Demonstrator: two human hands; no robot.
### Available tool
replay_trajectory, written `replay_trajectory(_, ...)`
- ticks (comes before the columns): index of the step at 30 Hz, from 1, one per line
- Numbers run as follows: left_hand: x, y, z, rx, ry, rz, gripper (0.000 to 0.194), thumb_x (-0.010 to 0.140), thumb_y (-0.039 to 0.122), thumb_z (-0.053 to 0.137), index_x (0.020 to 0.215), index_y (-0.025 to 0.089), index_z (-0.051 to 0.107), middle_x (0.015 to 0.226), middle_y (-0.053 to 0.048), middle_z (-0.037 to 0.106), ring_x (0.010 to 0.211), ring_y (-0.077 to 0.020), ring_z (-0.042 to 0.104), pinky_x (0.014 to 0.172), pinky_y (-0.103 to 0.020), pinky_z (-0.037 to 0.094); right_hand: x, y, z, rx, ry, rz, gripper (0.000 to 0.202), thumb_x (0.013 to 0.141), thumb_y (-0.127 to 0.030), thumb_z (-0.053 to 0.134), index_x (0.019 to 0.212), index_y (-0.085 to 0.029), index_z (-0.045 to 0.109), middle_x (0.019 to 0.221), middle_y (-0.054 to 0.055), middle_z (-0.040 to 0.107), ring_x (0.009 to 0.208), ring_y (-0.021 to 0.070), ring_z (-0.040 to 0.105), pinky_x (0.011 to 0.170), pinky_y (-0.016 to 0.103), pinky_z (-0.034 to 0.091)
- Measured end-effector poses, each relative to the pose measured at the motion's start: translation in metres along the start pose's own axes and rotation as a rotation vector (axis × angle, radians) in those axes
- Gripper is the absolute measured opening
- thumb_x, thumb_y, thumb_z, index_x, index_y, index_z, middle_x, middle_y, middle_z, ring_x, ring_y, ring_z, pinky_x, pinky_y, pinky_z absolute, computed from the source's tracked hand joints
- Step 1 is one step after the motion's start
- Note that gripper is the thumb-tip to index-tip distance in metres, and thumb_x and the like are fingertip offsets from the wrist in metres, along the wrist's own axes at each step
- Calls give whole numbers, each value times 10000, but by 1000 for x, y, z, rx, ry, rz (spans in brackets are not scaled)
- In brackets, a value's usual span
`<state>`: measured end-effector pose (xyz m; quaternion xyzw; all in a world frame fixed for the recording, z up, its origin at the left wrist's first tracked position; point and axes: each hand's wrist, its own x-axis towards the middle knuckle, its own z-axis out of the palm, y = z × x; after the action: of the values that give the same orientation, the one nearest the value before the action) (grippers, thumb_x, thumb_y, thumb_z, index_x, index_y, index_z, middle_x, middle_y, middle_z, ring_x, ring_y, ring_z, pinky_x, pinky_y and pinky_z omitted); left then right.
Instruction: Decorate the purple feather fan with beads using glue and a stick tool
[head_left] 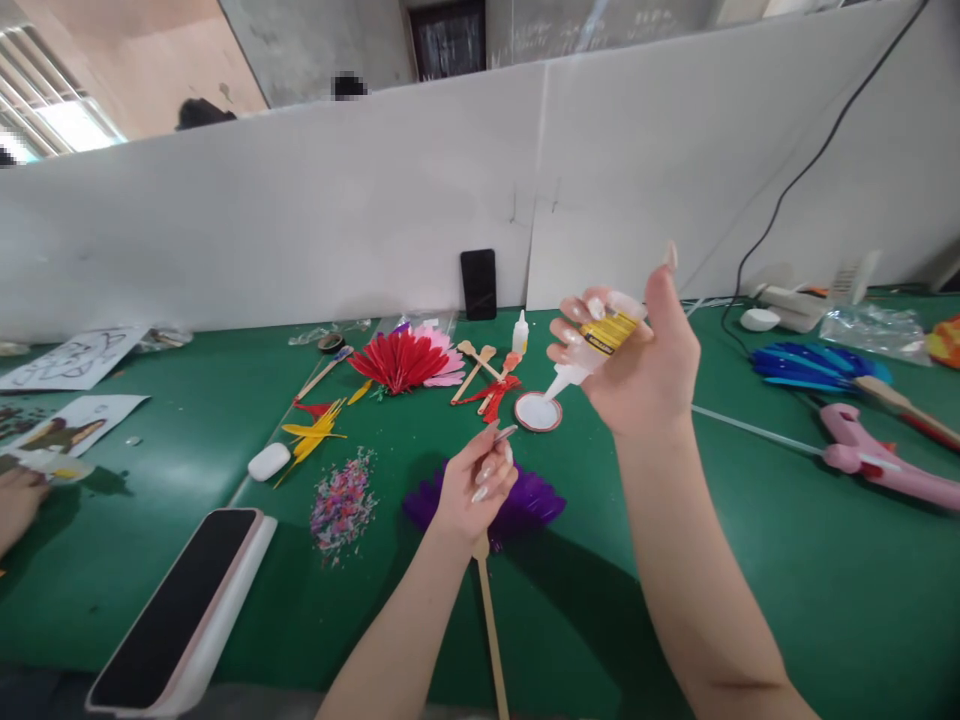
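My right hand (637, 345) is wrapped round a clear glue bottle (609, 333) with a yellow label. The bottle tilts nozzle-down over a small round dish (538, 411) of white stuff. My left hand (480, 485) is closed, its fingertips pinching a small object (506, 434) too small to name. Beneath that hand lies a purple feather fan (531, 505), partly hidden, with a wooden stick handle (491, 630) pointing toward me.
At left are a large phone (180, 610), a white case (268, 462), colourful bits (343, 505) and another person's hand (19, 500). Red feathers (401, 360) stand behind. A pink glue gun (885, 465) and blue feathers (817, 367) lie right.
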<state>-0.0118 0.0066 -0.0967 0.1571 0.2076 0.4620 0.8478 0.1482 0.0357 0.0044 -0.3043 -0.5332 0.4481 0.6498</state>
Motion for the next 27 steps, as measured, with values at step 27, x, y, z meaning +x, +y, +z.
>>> replay_trajectory(27,0,-9,-1,-9,-65,-28,234,835,159,476,636,80,569,397,75,281,302,-13,195,372,-152,221,-5,-5,12,144,126,62,367,813,-578,490,830,-219,564,717,18,578,707,177,614,590,311,492)
